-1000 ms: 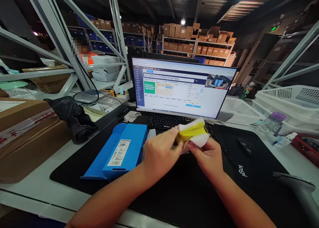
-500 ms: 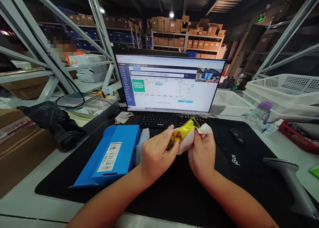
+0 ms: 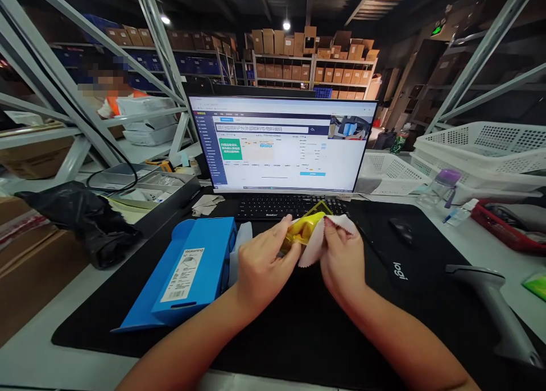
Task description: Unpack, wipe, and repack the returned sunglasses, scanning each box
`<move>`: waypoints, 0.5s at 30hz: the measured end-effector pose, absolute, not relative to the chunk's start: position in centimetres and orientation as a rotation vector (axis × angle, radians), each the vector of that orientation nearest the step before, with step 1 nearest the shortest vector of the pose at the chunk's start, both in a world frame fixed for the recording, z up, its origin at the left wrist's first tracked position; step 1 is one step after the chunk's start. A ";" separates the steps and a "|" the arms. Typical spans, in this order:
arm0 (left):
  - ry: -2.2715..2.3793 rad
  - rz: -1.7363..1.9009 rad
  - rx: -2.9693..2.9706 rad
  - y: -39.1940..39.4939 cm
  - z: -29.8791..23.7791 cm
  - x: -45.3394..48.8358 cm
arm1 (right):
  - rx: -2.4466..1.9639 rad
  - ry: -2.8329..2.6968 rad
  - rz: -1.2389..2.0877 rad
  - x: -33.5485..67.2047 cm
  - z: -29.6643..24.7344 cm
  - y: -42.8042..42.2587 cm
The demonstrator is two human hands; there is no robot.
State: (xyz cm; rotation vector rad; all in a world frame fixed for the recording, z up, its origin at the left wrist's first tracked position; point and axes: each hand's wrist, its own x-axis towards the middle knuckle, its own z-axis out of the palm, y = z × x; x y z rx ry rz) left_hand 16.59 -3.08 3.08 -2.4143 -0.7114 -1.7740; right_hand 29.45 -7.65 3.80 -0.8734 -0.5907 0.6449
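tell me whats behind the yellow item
Behind the yellow item, the black keyboard and, farther back, the lit monitor show. Some keys are covered by the item, so they cannot be made out.

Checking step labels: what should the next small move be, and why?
Perhaps the right hand should draw the white cloth aside: it pinches the cloth, which covers part of the yellow item, while the left hand holds that item.

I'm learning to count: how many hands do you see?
2: the left hand on the yellow thing, the right hand pinching the cloth. Hands of the far person can't be made out.
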 end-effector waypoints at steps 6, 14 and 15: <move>-0.809 -1.754 -2.436 -2.4 3.0 16.3 | -0.939 -0.731 0.688 28.9 2.7 -7.4; -0.698 -1.743 -2.475 -3.2 3.2 16.6 | -0.785 -0.529 0.736 30.3 4.0 -7.1; -0.711 -1.743 -2.468 -3.0 3.2 16.5 | -0.827 -0.546 0.680 29.5 3.3 -7.2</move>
